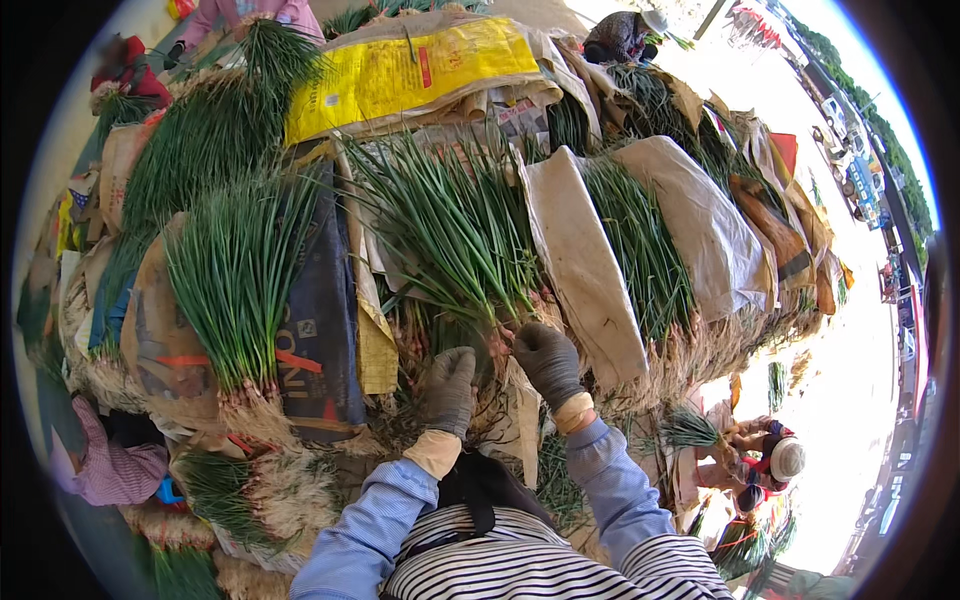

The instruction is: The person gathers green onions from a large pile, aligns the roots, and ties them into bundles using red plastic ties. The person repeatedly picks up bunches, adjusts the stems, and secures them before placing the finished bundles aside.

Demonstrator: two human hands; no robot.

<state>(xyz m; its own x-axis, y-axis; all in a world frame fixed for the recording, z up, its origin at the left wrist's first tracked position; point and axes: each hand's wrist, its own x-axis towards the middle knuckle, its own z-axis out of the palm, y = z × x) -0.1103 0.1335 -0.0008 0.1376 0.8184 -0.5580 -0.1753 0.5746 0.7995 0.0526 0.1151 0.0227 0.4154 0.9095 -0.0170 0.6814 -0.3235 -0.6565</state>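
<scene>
My left hand (pixel 450 390), in a grey knit glove over a tan one, is at the lower middle, fingers curled; whether it holds a stalk I cannot tell. My right hand (pixel 549 364), gloved alike, has its fingertips at the base of green onion plants with reddish bulbs (pixel 501 337). Their long green leaves (pixel 450 225) fan out away from me. Left of them, a sheaf of green onions (pixel 236 277) with pale roots lies on a dark printed sack (pixel 319 315). To the right, a folded beige sack (pixel 585 262) lies beside another row of onions (pixel 637 240).
A yellow printed sack (pixel 420 71) covers part of the far pile. A heap of onions (pixel 202 142) stands at the upper left, and rooty bundles (pixel 289 487) lie at the lower left. Other people crouch or stand around: at the top, both sides and a person in a hat (pixel 780 461) lower right.
</scene>
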